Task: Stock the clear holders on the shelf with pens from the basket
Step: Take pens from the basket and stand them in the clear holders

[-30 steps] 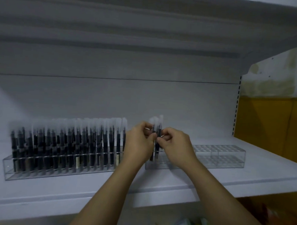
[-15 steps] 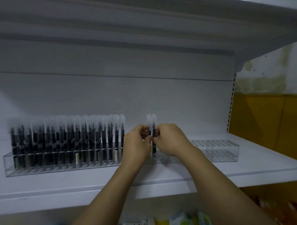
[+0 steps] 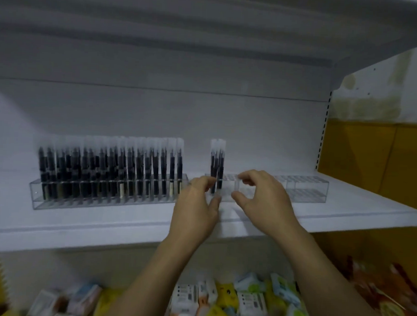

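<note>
A few pens (image 3: 217, 163) stand upright, caps up, long axis vertical, at the left end of our right clear holder (image 3: 304, 193) on the shelf (image 3: 104, 222). Light, stiff and slick, we judge; best pinched mid-barrel. Our left hand (image 3: 197, 210) meets their lower barrels, grip unclear; our right hand (image 3: 267, 203) hovers half-curled, empty.

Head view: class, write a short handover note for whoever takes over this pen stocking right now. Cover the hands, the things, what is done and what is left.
Left hand: fingertips at the foot of the few pens standing at the left end of the right holder; I cannot tell if it grips them.
Right hand: open and empty, thumb and finger apart over the next slots.
Done: the left holder is packed with pens.
Left: the remaining slots of the right holder are bare and need filling. The basket is not in view.
</note>
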`<control>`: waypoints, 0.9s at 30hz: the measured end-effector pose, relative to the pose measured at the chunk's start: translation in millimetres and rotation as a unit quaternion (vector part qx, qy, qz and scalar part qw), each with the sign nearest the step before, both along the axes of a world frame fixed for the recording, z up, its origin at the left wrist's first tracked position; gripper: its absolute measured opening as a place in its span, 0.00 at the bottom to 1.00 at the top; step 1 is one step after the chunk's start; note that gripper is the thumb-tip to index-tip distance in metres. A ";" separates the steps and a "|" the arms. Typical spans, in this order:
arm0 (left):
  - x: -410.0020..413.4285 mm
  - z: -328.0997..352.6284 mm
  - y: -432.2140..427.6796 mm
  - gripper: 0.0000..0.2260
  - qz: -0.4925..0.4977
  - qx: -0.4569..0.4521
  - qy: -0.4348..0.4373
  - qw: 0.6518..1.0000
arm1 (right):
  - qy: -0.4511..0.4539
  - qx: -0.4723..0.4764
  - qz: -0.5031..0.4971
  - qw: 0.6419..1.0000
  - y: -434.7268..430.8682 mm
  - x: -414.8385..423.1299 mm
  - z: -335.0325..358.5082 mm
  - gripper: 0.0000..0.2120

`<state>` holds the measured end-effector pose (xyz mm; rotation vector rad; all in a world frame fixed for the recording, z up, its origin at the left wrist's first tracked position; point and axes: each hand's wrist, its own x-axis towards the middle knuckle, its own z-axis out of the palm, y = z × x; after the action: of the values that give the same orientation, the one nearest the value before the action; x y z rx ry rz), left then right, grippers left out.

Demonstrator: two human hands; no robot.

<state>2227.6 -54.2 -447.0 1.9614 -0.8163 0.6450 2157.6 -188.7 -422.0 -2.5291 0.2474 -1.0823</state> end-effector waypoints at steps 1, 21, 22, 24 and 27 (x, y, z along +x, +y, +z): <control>-5.6 -5.0 3.2 0.16 -0.001 0.012 -0.009 1.000 | -0.009 0.000 0.006 1.000 3.6 -6.5 -6.5 0.17; -73.7 -261.5 57.0 0.17 0.054 0.304 0.116 0.944 | 0.288 0.058 0.021 0.956 29.3 -73.3 -291.1 0.22; -74.3 -277.6 58.4 0.18 0.047 0.331 0.142 0.932 | 0.313 0.065 0.022 0.947 28.5 -75.2 -307.5 0.22; -76.9 -307.1 64.0 0.19 0.026 0.372 0.193 0.908 | 0.370 0.074 0.021 0.926 27.3 -78.4 -336.7 0.22; -79.1 -344.0 78.4 0.19 0.009 0.408 0.254 0.877 | 0.446 0.098 0.034 0.889 26.2 -81.1 -371.3 0.22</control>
<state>2148.5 24.1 -791.0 2.7156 -0.7906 -0.2970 2076.5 -162.5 -793.3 -2.6286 0.4656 0.2051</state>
